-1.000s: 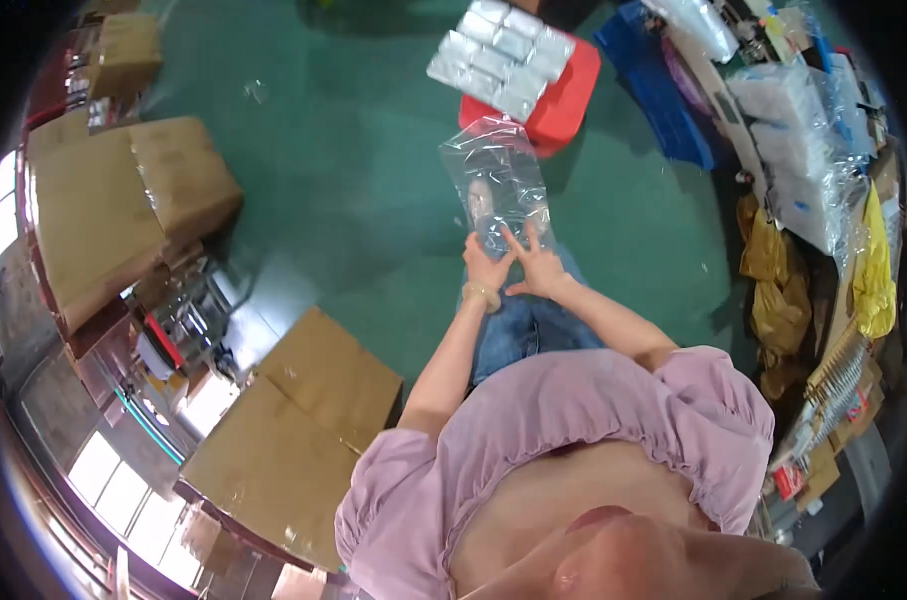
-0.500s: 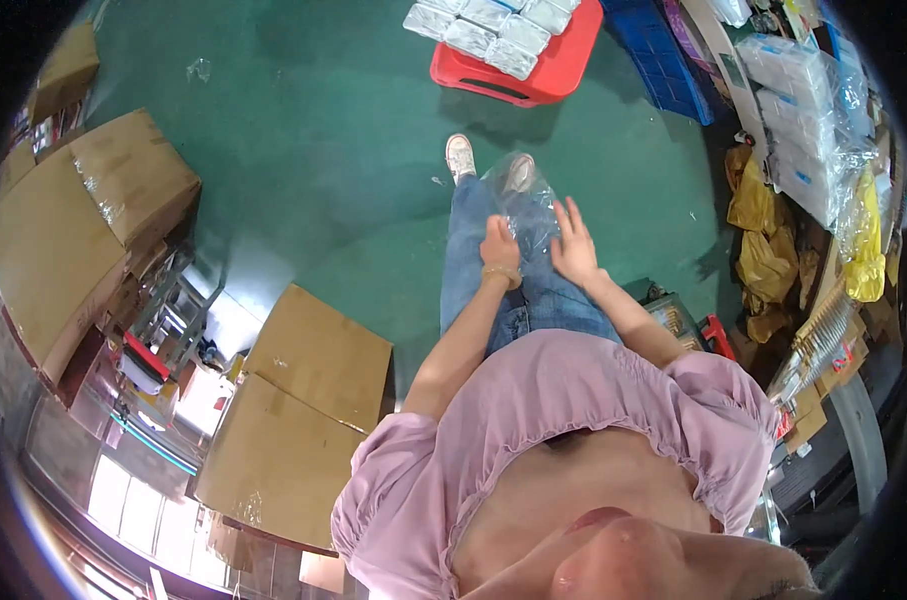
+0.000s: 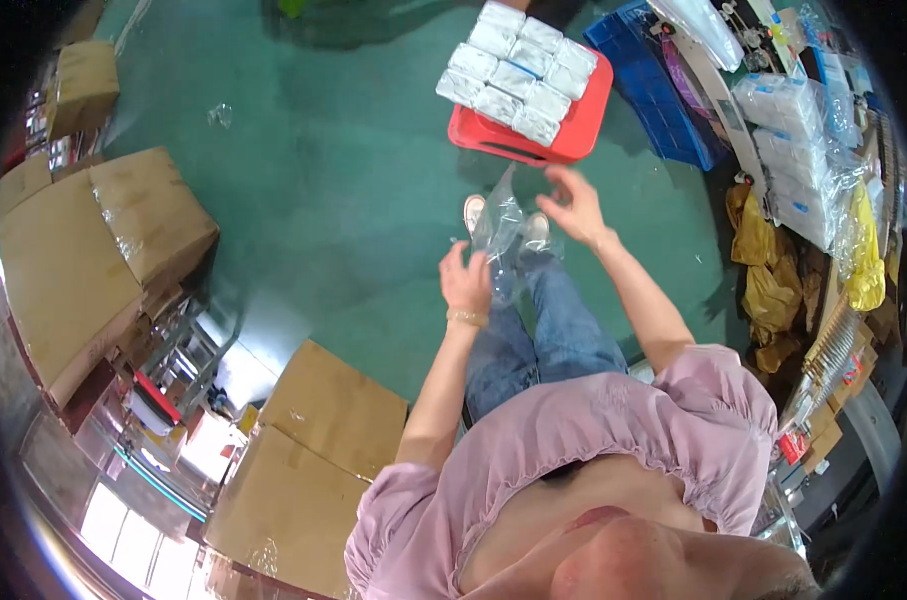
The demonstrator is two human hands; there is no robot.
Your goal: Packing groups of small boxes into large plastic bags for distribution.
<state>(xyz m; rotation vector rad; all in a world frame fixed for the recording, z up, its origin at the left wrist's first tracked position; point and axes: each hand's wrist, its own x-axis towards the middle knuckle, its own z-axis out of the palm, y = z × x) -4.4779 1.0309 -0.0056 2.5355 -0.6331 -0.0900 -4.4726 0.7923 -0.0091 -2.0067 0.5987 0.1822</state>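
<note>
A clear plastic bag hangs in front of my legs, its top narrowing to a point below the red stool. Gripping the bag's left edge is my left hand, with a bracelet at the wrist. To the right of the bag is my right hand, fingers apart and slightly bent, holding nothing that I can see. Several white wrapped packs lie in rows on the stool, just beyond my hands.
Large cardboard boxes stand at my left, with more boxes further out. A blue crate, white plastic-wrapped packs and yellow bags line the right side. A scrap of clear plastic lies on the green floor.
My right hand has lifted away from the bag, forward toward the stool. The left hand has shifted slightly left, still with the bag. More of the stool and its packs shows now.
</note>
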